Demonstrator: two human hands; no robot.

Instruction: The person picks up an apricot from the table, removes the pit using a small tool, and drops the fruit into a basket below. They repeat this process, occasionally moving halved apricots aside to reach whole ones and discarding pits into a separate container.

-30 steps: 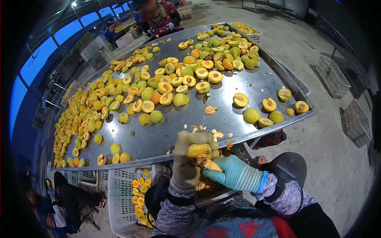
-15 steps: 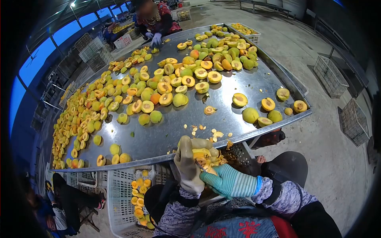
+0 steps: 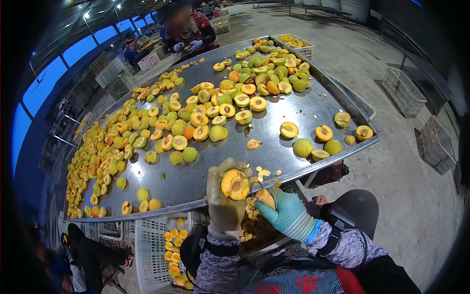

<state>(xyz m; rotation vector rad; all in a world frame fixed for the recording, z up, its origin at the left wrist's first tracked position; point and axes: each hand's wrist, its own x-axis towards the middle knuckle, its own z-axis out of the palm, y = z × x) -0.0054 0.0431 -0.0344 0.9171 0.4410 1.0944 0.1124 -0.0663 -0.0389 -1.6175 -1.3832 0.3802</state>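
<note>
My left hand point(image 3: 226, 198), in a pale rubber glove, holds up a peach half point(image 3: 235, 185) just over the table's near edge. Its yellow cut face, with a brown centre, is turned toward me. My right hand point(image 3: 289, 215) wears a teal striped glove and is closed around a small knife point(image 3: 255, 190). Only the knife's thin metal end shows clearly, close to the peach half's lower right; the fingers hide the rest. Beneath both hands is a container with wet peach scraps point(image 3: 252, 215).
Many whole and halved peaches point(image 3: 186, 117) cover the metal table point(image 3: 264, 142), which has a raised rim. A white crate point(image 3: 149, 250) of peach halves stands at lower left. A co-worker point(image 3: 193, 34) sits across the table. Crates point(image 3: 404, 93) stand on the floor at right.
My left hand has lifted and turned the peach half so its cut face shows. My right hand has drawn slightly apart to the right. The co-worker's hands have moved back from the table.
</note>
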